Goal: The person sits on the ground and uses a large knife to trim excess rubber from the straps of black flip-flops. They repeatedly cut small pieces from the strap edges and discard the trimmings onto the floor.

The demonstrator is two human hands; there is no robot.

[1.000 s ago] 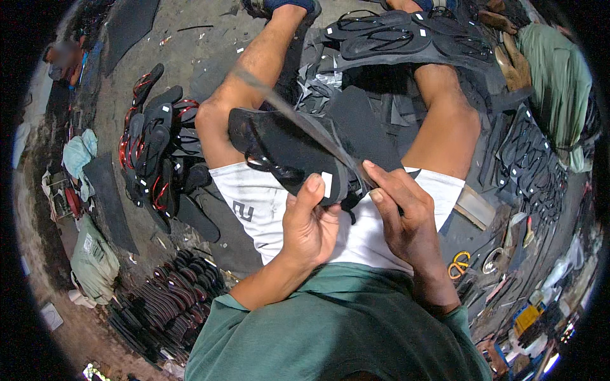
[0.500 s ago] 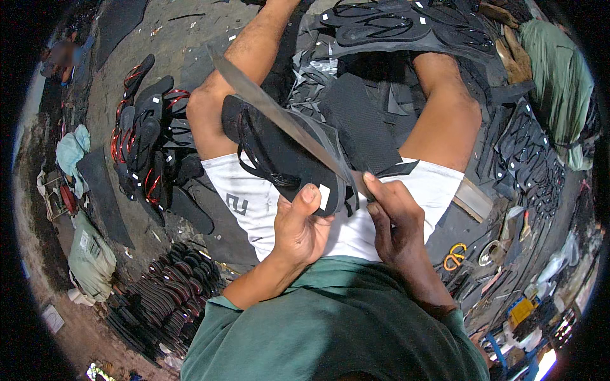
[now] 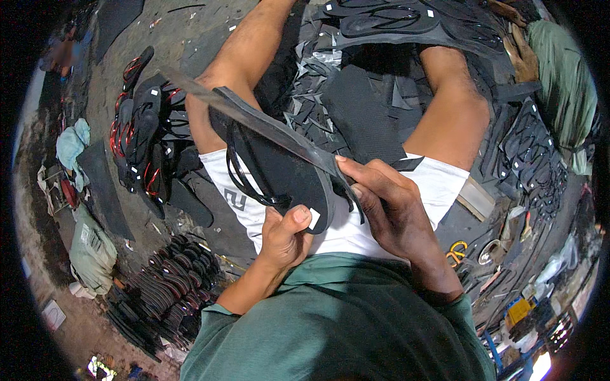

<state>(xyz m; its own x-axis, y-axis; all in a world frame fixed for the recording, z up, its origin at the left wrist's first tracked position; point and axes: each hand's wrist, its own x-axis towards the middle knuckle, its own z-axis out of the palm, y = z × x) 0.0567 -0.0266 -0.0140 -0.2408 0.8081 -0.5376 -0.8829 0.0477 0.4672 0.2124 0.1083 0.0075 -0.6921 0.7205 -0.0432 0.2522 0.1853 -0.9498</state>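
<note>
My left hand grips a black flip-flop near the end with a white sticker, thumb on top. Dark straps cross its footbed, and it tilts above my lap. My right hand is closed on a long knife, whose grey blade runs along the sole's right edge and beyond its far end. The knife's handle end is hidden in my fingers. A thin black rubber strip hangs beside my right fingertips. Between my legs a textured black rubber sheet lies over dark offcuts.
Flip-flops with red straps are heaped at left, above stacked dark soles. More black flip-flops rest on a slab ahead; others lie at right. Yellow-handled scissors sit beside my right forearm, near a wooden block.
The flip-flop and my left hand have shifted slightly left and down. The knife has swung left, its blade now lying closer along the sole's edge. My right hand has moved a little up and left.
</note>
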